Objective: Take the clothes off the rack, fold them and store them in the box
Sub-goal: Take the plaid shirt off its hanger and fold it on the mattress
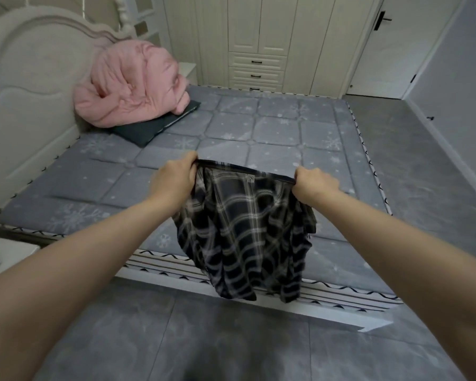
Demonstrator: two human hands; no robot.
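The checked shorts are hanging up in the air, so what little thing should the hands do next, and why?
Probably lower the checked shorts flat onto the mattress. The left hand and right hand grip the waistband at its two ends, and the cloth hangs loose over the bed's near edge, unfolded. A flat surface would make folding easier.

Dark plaid shorts [245, 229] hanging limp, waistband stretched level, above bed's near edge.

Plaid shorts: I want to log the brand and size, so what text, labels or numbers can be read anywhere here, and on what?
Small tag at the waistband of the plaid shorts: a mark shows, too small and blurred to read.
No other text, numbers or signs appear on the bed, wardrobe or door.
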